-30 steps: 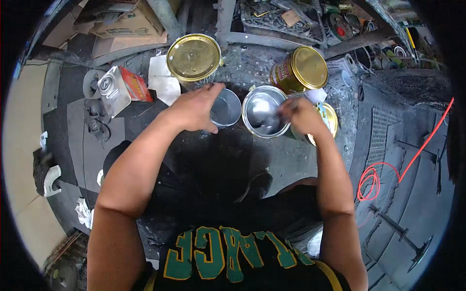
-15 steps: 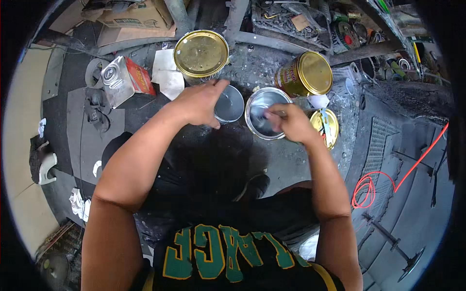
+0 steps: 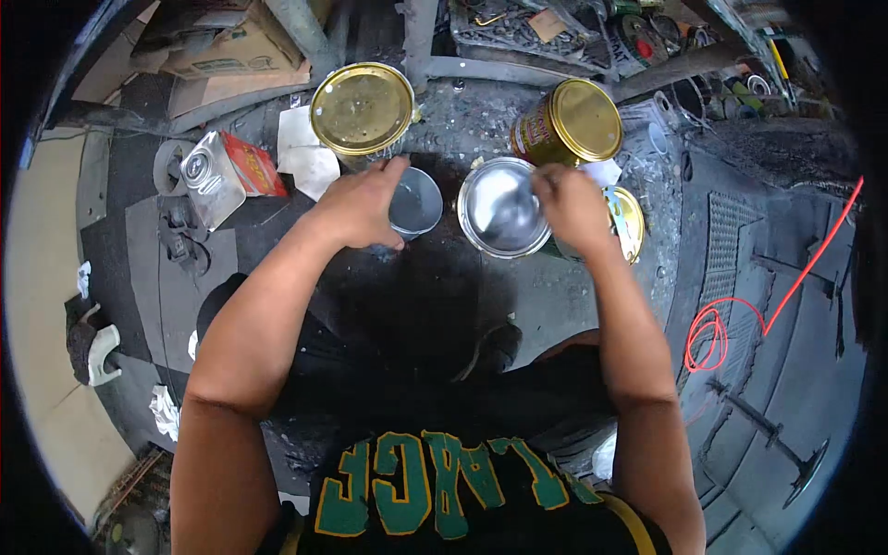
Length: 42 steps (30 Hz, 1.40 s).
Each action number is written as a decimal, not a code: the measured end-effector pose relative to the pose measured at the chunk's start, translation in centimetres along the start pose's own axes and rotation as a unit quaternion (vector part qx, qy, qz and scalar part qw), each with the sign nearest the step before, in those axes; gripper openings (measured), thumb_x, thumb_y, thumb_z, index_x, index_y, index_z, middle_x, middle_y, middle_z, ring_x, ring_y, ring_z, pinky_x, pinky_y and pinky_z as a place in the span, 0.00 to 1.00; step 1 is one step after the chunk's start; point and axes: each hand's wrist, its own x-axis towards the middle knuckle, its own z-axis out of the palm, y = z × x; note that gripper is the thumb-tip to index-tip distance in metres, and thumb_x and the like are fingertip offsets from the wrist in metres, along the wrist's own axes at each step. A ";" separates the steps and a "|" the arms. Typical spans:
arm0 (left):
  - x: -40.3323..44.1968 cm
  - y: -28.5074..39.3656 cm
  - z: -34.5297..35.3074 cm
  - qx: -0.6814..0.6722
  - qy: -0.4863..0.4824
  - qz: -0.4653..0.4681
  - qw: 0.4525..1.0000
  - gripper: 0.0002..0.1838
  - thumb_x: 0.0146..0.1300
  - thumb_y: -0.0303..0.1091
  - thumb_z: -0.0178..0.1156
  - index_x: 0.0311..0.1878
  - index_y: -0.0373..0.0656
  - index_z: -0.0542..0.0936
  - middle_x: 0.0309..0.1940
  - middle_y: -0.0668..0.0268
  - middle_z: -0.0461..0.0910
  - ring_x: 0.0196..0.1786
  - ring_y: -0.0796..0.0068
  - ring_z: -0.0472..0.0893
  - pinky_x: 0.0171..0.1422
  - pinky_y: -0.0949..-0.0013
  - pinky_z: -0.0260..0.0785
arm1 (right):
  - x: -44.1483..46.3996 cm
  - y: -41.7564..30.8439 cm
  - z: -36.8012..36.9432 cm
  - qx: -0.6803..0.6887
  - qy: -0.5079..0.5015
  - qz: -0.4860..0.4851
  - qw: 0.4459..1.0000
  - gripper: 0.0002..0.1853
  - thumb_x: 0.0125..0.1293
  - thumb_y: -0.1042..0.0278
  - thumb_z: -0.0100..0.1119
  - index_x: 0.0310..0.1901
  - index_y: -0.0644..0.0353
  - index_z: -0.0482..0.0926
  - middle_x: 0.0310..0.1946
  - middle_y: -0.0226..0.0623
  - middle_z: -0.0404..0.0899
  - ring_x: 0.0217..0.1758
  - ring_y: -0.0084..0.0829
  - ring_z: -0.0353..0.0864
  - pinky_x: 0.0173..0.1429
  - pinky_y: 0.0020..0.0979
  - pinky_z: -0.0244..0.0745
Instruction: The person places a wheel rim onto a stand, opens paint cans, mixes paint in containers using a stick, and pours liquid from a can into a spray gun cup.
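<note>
My left hand (image 3: 361, 208) is wrapped round the left side of a round container (image 3: 416, 203) with grey inside, thumb and fingers spread along its rim. To the right stands an open round metal can (image 3: 462, 217) with a shiny silver inside, partly blurred. My right hand (image 3: 572, 211) is over this can's right rim with its fingers closed together; what they hold is hidden and smeared by motion. Partly behind my right hand is a smaller can with a gold top (image 3: 629, 222) and a pale blue-white strip across it.
A gold-lidded can (image 3: 363, 109) stands behind my left hand, and another gold can (image 3: 585, 120) at the back right. Left of them are white paper (image 3: 305, 153) and a red-and-silver tin (image 3: 236, 176). A red cord (image 3: 708, 333) coils at the right.
My right hand has moved from over the can's opening to its right rim, and more bright silver shows inside. My left hand keeps its place round the grey container. The view has shifted slightly.
</note>
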 end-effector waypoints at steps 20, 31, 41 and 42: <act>4.4 -4.3 11.8 -0.078 0.165 -0.065 0.981 0.64 0.41 0.30 0.84 0.78 0.50 0.52 0.71 0.48 0.66 0.71 0.41 0.70 0.76 0.49 0.67 | -1.9 0.2 0.8 -0.008 0.023 -0.007 1.000 0.11 0.68 0.63 0.60 0.46 0.54 0.88 0.38 0.50 0.88 0.44 0.52 0.87 0.49 0.48 0.81; -0.2 2.3 3.1 0.062 -0.105 -0.144 0.982 0.48 0.47 0.58 0.79 0.64 0.32 0.76 0.60 0.48 0.82 0.66 0.50 0.80 0.68 0.54 0.74 | -3.0 0.5 -0.7 0.033 0.021 0.017 0.999 0.13 0.70 0.60 0.61 0.46 0.59 0.88 0.41 0.51 0.87 0.46 0.54 0.86 0.52 0.50 0.80; 1.9 4.7 16.4 -0.271 0.087 -0.018 0.958 0.74 0.43 0.50 0.84 0.79 0.26 0.42 0.77 0.34 0.57 0.80 0.44 0.62 0.83 0.57 0.55 | -4.9 6.9 2.0 0.215 0.029 0.140 0.966 0.21 0.67 0.59 0.60 0.55 0.64 0.84 0.51 0.55 0.86 0.54 0.47 0.87 0.55 0.40 0.80; 2.6 4.9 16.3 -0.270 0.100 -0.027 0.957 0.74 0.42 0.49 0.85 0.80 0.27 0.41 0.77 0.35 0.57 0.80 0.45 0.62 0.83 0.57 0.56 | -5.0 7.7 2.9 0.214 0.029 0.160 0.963 0.23 0.68 0.59 0.59 0.59 0.64 0.82 0.53 0.56 0.85 0.55 0.48 0.87 0.56 0.40 0.80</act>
